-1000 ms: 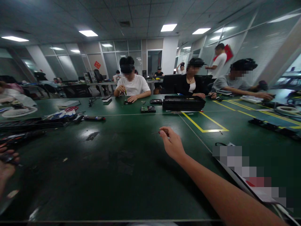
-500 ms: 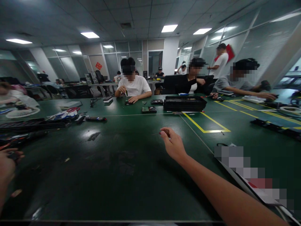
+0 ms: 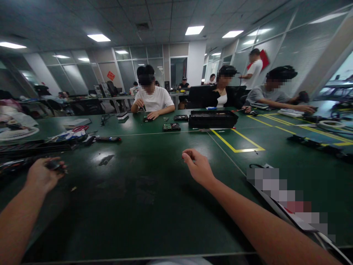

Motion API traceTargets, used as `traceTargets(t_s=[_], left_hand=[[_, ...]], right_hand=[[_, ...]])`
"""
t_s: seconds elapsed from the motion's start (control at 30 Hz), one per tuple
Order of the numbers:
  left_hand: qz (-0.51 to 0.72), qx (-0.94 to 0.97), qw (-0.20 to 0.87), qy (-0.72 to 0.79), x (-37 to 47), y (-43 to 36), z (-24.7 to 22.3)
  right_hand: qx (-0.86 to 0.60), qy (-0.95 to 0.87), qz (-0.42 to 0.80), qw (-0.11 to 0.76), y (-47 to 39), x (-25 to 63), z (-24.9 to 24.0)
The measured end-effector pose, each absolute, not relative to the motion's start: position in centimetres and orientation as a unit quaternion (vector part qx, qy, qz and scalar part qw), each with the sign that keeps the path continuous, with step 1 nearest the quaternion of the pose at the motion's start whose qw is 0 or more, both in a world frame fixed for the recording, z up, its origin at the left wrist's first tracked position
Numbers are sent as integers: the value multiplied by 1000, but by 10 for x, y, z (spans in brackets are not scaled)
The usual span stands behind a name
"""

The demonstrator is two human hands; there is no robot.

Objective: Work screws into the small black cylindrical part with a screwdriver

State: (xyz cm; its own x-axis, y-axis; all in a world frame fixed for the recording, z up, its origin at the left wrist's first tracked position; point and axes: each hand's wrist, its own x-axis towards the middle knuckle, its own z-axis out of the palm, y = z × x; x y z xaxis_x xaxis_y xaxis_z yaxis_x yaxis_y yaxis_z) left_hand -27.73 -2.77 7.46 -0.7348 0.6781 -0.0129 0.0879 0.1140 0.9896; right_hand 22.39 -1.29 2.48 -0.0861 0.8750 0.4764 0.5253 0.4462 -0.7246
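My right hand [image 3: 200, 167] is held over the middle of the green table [image 3: 110, 221], fingers closed on a small screwdriver [image 3: 179, 159]. The tool's thin shaft sticks out to the left, and its handle is mostly covered by the fingers. At the left, my left hand [image 3: 44, 176] is wrapped round a small dark object [image 3: 53, 164], too blurred to name exactly. It is raised above the table, close to a row of black parts [image 3: 16, 165].
Ahead lie an electric screwdriver [image 3: 108, 139], a green circuit-board drive [image 3: 171, 127] and a black bin [image 3: 213, 119]. Yellow tape [image 3: 249, 150] marks the right side. A white plastic-wrapped item [image 3: 292, 209] lies beside my right forearm. Co-workers sit across the table.
My left hand has come in from the left edge, moving right and up with the dark object. My right hand stays nearly in place, holding the screwdriver. The view has shifted slightly.
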Motion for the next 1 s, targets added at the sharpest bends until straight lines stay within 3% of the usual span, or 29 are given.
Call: traceTargets(t_s=[0.17,0.57,0.7,0.9,1.0], left_hand=[[660,259,418,568,-194,-4,89],[541,411,549,486,-9,15,59],[491,519,547,436,24,7,32],[418,674,477,380,25,0,3],[390,717,409,407,18,-3,3]], right_hand=[[-496,-707,225,452,-13,223,22],[-492,-716,204,451,-17,225,28],[-504,-690,178,488,-20,225,32],[-410,-587,307,628,-20,224,34],[-371,-581,315,653,-19,223,31]])
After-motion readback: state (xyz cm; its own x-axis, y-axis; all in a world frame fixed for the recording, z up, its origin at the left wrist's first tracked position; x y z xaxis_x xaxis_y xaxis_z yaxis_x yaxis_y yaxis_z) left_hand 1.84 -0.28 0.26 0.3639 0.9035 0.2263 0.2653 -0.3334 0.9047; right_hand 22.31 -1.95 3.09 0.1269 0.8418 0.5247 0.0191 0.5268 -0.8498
